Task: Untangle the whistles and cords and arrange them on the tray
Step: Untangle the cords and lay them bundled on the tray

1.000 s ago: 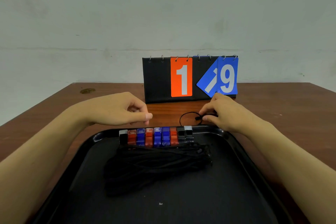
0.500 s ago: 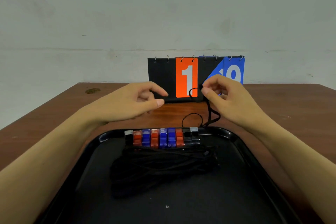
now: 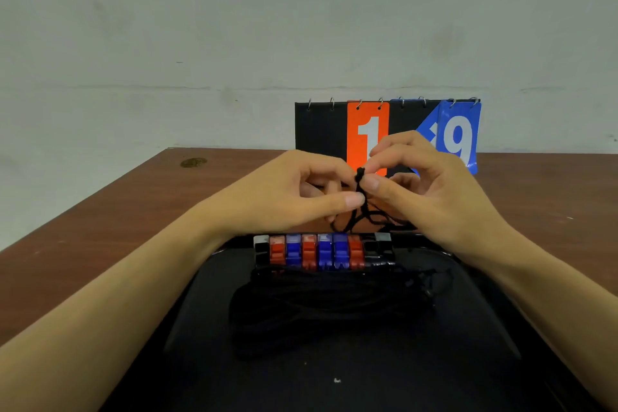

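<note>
A row of several whistles (image 3: pixel 322 251), black, red and blue, stands along the far end of the black tray (image 3: pixel 334 378). Their black cords (image 3: pixel 327 304) lie bundled on the tray just in front of them. Above the tray's far rim I hold a loose black cord (image 3: pixel 363 207). My right hand (image 3: pixel 424 191) pinches its knotted top end between thumb and fingertip. My left hand (image 3: pixel 294 194) pinches the same cord just below, thumb and fingers closed on it. The cord's lower loops hang down to the table behind the whistles.
A flip scoreboard (image 3: pixel 388 137) showing an orange 1 and blue 9 stands on the brown wooden table (image 3: pixel 100 231) behind my hands. A small round mark (image 3: pixel 193 162) lies at the table's far left. A pale wall is behind.
My right hand lifted the cord off the table and brought it toward the middle. My left hand rose and moved right to meet it and now pinches the cord too.
</note>
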Demonstrator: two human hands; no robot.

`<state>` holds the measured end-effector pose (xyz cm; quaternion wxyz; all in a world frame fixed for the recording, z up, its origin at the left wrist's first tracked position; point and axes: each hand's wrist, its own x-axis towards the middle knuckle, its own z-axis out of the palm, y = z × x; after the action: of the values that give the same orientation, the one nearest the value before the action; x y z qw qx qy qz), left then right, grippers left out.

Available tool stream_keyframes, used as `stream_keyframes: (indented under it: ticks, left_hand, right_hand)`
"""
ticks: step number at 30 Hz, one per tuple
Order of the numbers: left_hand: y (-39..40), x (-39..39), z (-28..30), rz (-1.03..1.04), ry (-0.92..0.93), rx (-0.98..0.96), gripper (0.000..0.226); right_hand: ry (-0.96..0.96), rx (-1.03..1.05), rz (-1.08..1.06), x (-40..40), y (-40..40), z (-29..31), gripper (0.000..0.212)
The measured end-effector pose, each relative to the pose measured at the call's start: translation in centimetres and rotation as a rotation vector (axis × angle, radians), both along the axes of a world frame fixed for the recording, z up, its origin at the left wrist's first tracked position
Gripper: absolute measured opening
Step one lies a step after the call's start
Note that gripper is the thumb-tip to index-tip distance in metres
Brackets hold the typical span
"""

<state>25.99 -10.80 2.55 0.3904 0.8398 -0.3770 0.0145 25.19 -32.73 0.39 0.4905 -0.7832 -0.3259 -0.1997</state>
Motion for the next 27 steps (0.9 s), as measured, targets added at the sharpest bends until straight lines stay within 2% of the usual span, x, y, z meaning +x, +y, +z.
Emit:
stream_keyframes:
  ticks: [3,8,13,15,19,21,24,27]
  left_hand:
    - [0.4,0.0,0.1,0.011,0.047,-0.012,0.01]
    - [0.6,0.1,0.5,0.01,0.097,-0.142,0.022]
    - [1.1,1.0,0.3,0.09,0.141,-0.376,0.041]
    - [1.4,1.5,0.2,0.099,0.239,-0.491,0.037]
    - [2.4,2.7,0.4,0.017,0.462,-0.791,0.012]
    - [3.1,3.4,0.4,-0.006,0.524,-0.924,0.017]
    - [3.8,4.1,0.2,0.018,0.585,-1.028,0.021]
    - [4.3,4.8,0.0,0.104,0.617,-1.087,0.013]
  right_hand:
    - [0.011,-0.028,-0.008,0.1,0.1,-0.4,0.013]
    - [0.267,-0.104,0.053,-0.1,-0.1,-0.6,0.033]
    - [0.318,-0.186,0.109,0.1,0.0,-0.9,0.026]
    - [0.303,-0.207,0.1,0.3,-0.1,-0.8,0.027]
    - [0.306,-0.177,-0.015,1.1,-1.1,-0.9,0.028]
    - [0.317,-0.143,-0.094,1.5,-1.8,-0.8,0.03]
    - [0.274,-0.128,-0.201,1.8,-2.8,-0.4,0.033]
    - [0.249,-0.137,-0.268,2.1,-3.8,-0.3,0.034]
